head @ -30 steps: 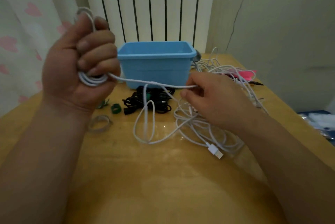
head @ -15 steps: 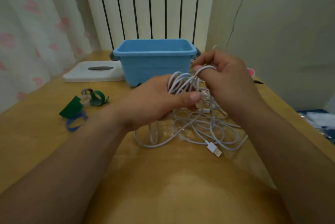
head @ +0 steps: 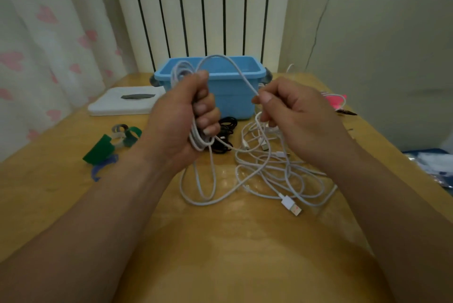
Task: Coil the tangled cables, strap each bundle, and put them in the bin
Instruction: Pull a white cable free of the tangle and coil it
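**Item:** thin white USB cable (head: 197, 144), part coiled.
- **Left hand** (head: 179, 116): grip closed in a fist round the gathered loops, held upright, apparently so that they sit together.
- **Right hand** (head: 296, 111): grip pinching the free run between thumb and forefinger, likely to feed the next loop.
- **Remainder:** tangled on the pale wooden surface (head: 220, 241) (plug end nearest the person).
- **Rectangular blue plastic bin** (head: 235, 101): stands behind the hands.
- **Green fabric straps** (head: 99, 149): at left, presumably for binding.

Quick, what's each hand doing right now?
Left hand: closed, gripping a coil of thin white cable.
Right hand: closed, pinching a loose strand of that cable.
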Motion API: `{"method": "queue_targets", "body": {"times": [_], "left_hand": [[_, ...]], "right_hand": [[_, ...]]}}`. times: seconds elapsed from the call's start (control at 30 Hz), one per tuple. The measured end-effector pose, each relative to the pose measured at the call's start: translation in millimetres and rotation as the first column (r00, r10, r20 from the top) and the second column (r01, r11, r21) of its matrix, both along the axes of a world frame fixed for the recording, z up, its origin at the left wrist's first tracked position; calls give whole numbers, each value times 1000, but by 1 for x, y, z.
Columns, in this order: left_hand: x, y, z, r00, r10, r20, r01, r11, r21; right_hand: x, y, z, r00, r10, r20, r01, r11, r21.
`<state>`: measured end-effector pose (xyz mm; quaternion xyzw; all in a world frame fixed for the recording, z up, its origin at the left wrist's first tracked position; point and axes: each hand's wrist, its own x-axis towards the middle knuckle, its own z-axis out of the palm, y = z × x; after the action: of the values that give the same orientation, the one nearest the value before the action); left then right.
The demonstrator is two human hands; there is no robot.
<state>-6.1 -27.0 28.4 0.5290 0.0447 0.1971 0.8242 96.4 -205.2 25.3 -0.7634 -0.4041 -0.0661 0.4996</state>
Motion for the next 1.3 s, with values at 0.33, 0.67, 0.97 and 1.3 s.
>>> {"method": "queue_targets", "body": {"times": [0.33,0.67,0.97,1.3], "left_hand": [[14,-12,-13,983,170,66,-174,982,75],[8,-21,-10,997,37,70,-47,989,137],[8,-10,1,983,152,99,-141,983,-114],[-14,45,15,933,347,91,-359,902,240]], "right_hand": [[-17,20,-15,1000,9,-20,-10,999,-52],[-18,21,-17,998,47,45,-39,986,-162],[-16,13,-17,987,56,149,-21,974,-227],[-6,9,-16,954,8,300,94,941,-325]]}}
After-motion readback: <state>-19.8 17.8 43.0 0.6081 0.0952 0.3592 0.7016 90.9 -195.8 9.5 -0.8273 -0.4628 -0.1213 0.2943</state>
